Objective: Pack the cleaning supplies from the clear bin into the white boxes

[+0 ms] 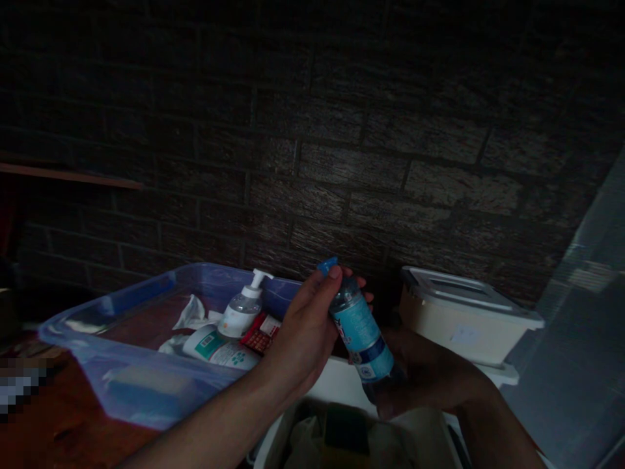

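A clear bottle with a light-blue label (365,339) and a blue top is held tilted between my two hands, above an open white bin. My left hand (315,312) wraps around its upper part, with the thumb up by the blue top. Around the lower end of the bottle, my right hand (415,371) is closed, partly in shadow. Below the bottle, the white bin (336,378) holds a dark green and yellow sponge (346,433) and some pale cloth-like stuff that is too dim to name.
A translucent blue tub (92,371) on the left holds a white pump bottle (241,309), a white container with a green label (219,348) and a red packet (261,332). A lidded cream box (454,319) stands right. Behind is a dark brick wall (332,163).
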Tool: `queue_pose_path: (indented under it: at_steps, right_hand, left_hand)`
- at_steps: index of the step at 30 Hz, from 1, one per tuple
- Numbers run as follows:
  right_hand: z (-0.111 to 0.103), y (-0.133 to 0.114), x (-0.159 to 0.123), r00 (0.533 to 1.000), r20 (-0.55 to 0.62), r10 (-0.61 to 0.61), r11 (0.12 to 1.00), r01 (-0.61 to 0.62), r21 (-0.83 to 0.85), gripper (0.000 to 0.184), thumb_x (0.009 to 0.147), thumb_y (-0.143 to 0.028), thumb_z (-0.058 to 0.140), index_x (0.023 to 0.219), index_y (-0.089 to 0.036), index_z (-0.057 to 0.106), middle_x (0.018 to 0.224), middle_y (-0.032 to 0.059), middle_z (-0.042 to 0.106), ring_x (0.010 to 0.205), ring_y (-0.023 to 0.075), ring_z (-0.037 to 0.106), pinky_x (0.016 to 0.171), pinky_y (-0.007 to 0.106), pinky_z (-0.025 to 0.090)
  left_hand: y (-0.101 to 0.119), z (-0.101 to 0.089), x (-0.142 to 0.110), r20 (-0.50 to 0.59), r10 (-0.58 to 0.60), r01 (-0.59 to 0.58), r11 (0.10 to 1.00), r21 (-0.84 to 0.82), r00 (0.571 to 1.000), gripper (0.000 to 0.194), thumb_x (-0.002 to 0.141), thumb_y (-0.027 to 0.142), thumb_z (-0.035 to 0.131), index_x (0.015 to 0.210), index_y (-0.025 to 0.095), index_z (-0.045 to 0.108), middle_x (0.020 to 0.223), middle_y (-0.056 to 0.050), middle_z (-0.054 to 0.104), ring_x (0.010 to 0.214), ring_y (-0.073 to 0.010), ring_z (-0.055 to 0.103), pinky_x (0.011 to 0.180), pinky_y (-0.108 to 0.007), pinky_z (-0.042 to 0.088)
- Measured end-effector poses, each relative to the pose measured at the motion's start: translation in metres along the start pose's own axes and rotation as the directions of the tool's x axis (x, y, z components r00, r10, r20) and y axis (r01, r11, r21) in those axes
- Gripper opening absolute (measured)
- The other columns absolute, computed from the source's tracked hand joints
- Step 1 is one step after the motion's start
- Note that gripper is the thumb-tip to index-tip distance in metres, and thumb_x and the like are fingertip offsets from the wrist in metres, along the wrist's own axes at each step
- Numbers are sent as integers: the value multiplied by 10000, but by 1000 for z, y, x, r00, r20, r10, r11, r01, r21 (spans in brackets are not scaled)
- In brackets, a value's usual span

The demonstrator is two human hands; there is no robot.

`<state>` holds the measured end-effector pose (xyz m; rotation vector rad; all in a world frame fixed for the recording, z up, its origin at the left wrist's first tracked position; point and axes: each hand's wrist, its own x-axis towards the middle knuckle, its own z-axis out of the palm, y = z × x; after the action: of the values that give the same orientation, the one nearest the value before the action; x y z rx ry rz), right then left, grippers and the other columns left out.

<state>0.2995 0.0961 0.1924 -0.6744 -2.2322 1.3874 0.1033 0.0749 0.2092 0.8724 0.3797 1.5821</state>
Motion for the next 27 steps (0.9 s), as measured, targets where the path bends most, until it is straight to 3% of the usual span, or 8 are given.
queue_pose_path:
  at_steps: [3, 5, 7, 11, 15, 20, 24, 27]
  right_hand:
    - [-5, 5, -3, 996, 94, -8, 981, -11, 196, 504, 837, -425, 838, 1251, -179, 688, 1172, 98, 701, 993, 238, 694, 827, 324, 559]
    - [-4, 6, -3, 996, 93, -12, 962, -13, 272, 540, 874, -434, 802, 1317, -169, 642, 1220, 131, 690, 936, 225, 717, 770, 306, 564]
    - [0, 4, -1, 1000, 27, 1, 967, -7, 253, 565, 853, -408, 831, 1320, -167, 624, 1183, 124, 701, 907, 214, 714, 730, 282, 555]
    - [8, -1, 5, 988, -152, -11, 993, 28, 114, 616, 755, -362, 919, 1267, -174, 632, 1124, 70, 693, 1019, 230, 645, 820, 304, 537]
    - [12, -2, 7, 982, -184, -40, 997, 52, 57, 652, 687, -305, 961, 1244, -176, 647, 1040, 37, 686, 958, 211, 615, 810, 296, 506]
    - [8, 0, 5, 997, -72, -10, 990, 20, 139, 607, 721, -281, 942, 1243, -166, 655, 1036, 40, 682, 923, 191, 622, 777, 277, 502]
    - [1, 3, 0, 999, 43, -20, 972, 9, 237, 485, 857, -340, 842, 1268, -149, 668, 1087, 78, 700, 1017, 219, 662, 913, 342, 521]
    - [-1, 3, -1, 999, 28, -34, 961, 25, 274, 485, 883, -349, 819, 1294, -145, 661, 1100, 91, 710, 1027, 220, 667, 923, 352, 527]
  left_hand:
    - [0, -1, 0, 16, 49, -49, 998, -30, 999, 271, 923, 416, 731, 1035, 177, 670, 1022, -89, 755, 903, -243, 740, 876, -444, 604]
    - [1, -2, 1, 31, 88, -87, 995, -44, 996, 262, 934, 422, 714, 1034, 183, 676, 1035, -86, 757, 930, -244, 739, 894, -434, 595]
    - [2, -2, 3, 24, 111, -110, 993, -51, 993, 259, 944, 420, 699, 1046, 182, 682, 1067, -88, 756, 971, -245, 734, 907, -411, 585]
    - [2, -1, 6, -49, 116, -118, 993, -23, 992, 278, 930, 387, 722, 1105, 175, 682, 1107, -89, 746, 994, -230, 719, 885, -361, 574]
    - [-1, -2, 6, -44, 142, -141, 990, 24, 989, 290, 889, 368, 781, 1092, 185, 684, 1064, -53, 728, 960, -191, 703, 876, -332, 569]
    - [0, -2, 3, -14, 116, -115, 992, 55, 993, 319, 814, 330, 856, 1053, 206, 685, 977, -15, 712, 870, -161, 695, 818, -306, 584]
    - [2, -1, 2, -17, 129, -128, 991, 23, 992, 262, 823, 318, 843, 1007, 211, 691, 974, -12, 718, 869, -162, 702, 795, -295, 583]
    - [3, -1, 3, -12, 152, -152, 988, 13, 988, 230, 838, 312, 823, 993, 210, 687, 957, -11, 725, 878, -174, 714, 823, -316, 578]
